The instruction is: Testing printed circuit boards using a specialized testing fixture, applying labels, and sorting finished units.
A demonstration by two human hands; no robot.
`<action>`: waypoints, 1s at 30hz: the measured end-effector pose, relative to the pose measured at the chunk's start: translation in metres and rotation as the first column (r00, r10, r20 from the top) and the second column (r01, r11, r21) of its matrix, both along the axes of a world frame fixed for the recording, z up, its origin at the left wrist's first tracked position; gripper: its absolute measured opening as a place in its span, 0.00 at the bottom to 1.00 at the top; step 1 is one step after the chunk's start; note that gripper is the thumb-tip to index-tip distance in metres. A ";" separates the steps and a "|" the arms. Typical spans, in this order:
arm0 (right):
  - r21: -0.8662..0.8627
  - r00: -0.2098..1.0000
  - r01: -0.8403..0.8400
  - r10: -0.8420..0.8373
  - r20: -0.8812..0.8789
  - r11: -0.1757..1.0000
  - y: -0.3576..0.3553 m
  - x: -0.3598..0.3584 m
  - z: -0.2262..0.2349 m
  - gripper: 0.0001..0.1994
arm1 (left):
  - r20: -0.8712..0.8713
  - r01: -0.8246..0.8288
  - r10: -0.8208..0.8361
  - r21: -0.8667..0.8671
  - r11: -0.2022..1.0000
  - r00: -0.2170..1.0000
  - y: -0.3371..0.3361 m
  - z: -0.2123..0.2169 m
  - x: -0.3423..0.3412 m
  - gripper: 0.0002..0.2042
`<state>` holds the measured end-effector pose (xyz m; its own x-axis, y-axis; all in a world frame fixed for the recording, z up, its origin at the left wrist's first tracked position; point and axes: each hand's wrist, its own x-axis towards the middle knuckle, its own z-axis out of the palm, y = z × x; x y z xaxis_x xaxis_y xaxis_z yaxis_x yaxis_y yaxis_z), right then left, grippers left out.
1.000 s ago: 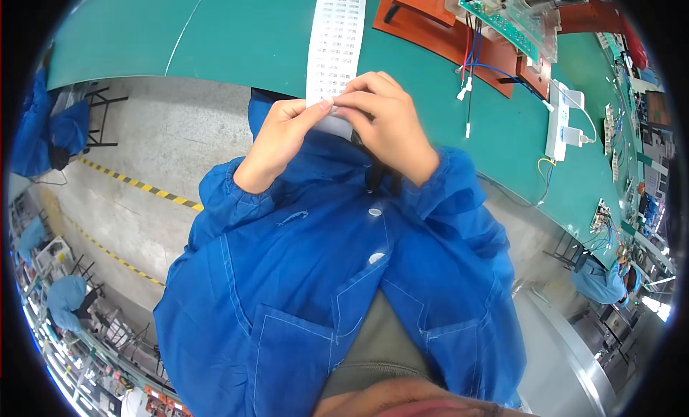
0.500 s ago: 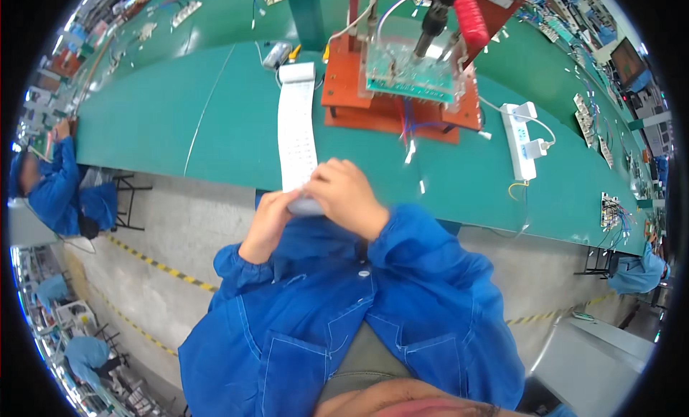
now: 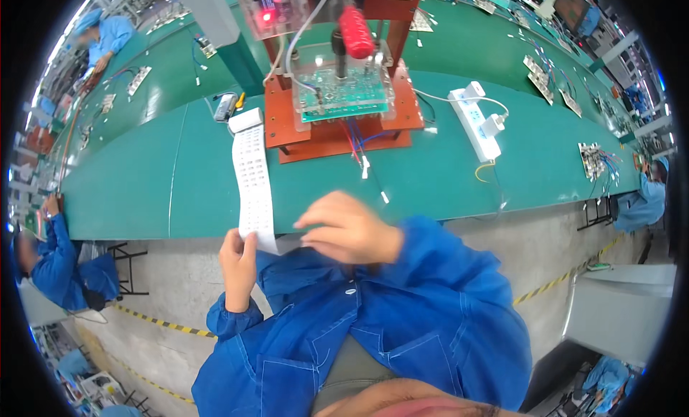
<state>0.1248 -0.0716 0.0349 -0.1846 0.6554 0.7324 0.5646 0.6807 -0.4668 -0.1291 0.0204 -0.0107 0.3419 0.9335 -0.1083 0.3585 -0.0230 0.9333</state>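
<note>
My left hand (image 3: 238, 266) pinches the near end of a long white strip of printed labels (image 3: 252, 180) at the front edge of the bench. The strip runs back over the green top to a small white roll (image 3: 246, 120). Just right of the strip, my right hand (image 3: 344, 227) hangs in the air, slightly blurred. Its fingers point left and stand apart, with nothing visible between them. Behind my hands is a red-brown test fixture (image 3: 291, 133) with a red-gripped lever (image 3: 355, 33). A green circuit board (image 3: 337, 87) lies in it under a clear plate.
A white power strip (image 3: 474, 124) with plugs lies right of the fixture. A grey device (image 3: 225, 107) and a yellow-handled tool (image 3: 240, 100) are behind the roll. Loose wires (image 3: 366, 166) hang from the fixture. A wired board (image 3: 594, 161) lies far right. Co-workers sit around.
My hands have parted: the left stays on the strip's near end, while the right has come away from it to the right. My view has shifted, so more of the fixture shows.
</note>
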 end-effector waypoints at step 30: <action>0.170 0.828 0.511 -0.429 -0.362 0.843 0.142 0.120 0.234 0.24 | 0.038 -0.078 0.085 0.839 0.538 0.996 0.081 -0.043 -0.009 0.05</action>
<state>0.2451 0.0704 0.2684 0.3519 0.3930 0.8495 0.7070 0.4832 -0.5164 -0.1384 0.1014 -0.0540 0.2621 0.6221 0.7378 0.4061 -0.7646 0.5004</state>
